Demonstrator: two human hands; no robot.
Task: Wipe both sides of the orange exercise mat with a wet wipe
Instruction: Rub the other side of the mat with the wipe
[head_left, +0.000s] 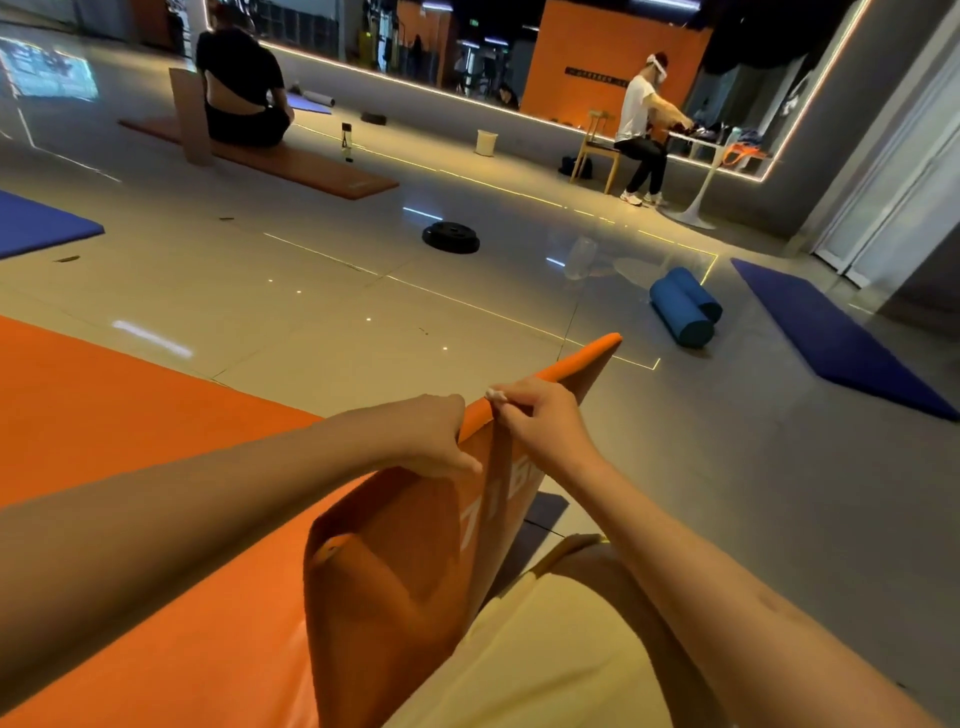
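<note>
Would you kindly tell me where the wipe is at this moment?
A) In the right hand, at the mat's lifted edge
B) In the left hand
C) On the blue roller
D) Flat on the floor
A: the wipe pokes out of the right hand, pinched against the lifted edge of the mat, while the left hand grips only the mat.

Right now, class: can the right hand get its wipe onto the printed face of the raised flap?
Probably yes. The right hand pinches the wet wipe on the raised edge of the orange mat; the printed face lies bare below. The left hand grips the same edge, so the flap should stay up.
</note>
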